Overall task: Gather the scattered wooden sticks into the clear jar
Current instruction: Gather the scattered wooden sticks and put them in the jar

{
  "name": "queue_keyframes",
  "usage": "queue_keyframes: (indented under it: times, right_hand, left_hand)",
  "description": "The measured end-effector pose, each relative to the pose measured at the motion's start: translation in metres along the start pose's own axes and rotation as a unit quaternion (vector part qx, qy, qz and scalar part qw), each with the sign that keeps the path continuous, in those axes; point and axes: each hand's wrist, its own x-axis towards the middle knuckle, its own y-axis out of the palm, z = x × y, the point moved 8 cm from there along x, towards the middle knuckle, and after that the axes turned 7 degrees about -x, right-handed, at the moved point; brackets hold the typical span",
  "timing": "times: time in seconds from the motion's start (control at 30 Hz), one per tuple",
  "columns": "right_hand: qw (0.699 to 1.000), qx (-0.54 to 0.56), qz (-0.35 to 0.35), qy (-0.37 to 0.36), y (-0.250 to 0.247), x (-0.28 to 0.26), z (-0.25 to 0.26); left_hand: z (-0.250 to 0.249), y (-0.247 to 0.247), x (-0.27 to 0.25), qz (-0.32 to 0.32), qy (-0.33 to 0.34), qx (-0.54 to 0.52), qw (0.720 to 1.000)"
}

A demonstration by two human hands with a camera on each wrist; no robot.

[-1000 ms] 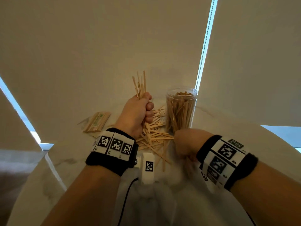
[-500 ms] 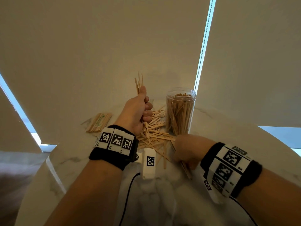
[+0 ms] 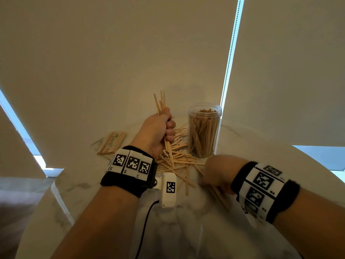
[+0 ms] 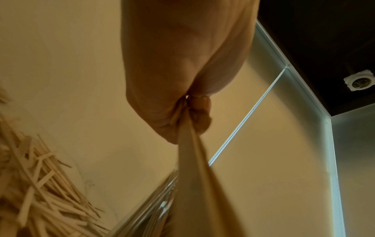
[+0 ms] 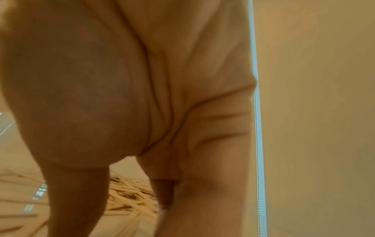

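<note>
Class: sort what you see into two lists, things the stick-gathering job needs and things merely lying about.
Job:
clear jar
loose sticks
bunch in left hand
right hand

Lying about:
packaged stick bundle
roller blinds

This looks like a room in a home or an office; which of the two cannot be told. A round white marble-patterned table (image 3: 242, 139) stands close against tall windows covered by cream roller blinds (image 3: 112, 53), with a beaded pull chain (image 3: 230, 53) hanging in the bright gap between two of them. A recessed ceiling spotlight (image 4: 360, 82) sits in a dark ceiling.
</note>
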Motion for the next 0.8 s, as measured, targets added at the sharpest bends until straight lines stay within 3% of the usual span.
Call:
queue_keyframes:
  times: [0.3,0.47,0.6,0.8]
  right_hand:
    - [0.998,0.028,0.036,-0.039,0.01,-0.009,-0.002]
    - [0.994,0.103,0.031,0.019,0.028,-0.009,-0.02]
    - [0.984,0.176,-0.025,0.015,0.02,-0.02,-0.033]
    - [0.922,0.313,-0.226,-0.037,-0.044,-0.043,-0.042]
  left_hand:
    - [0.002,-0.003,0.0,-0.011,-0.014,-0.008,1.0]
    - [0.004,-0.001,0.002,-0.003,-0.019,-0.022,1.0]
    - [0.004,0.004,0.004,-0.013,0.006,-0.043,0.999]
    - [0.02,0.025,-0.007,0.002,-0.022,-0.007,1.0]
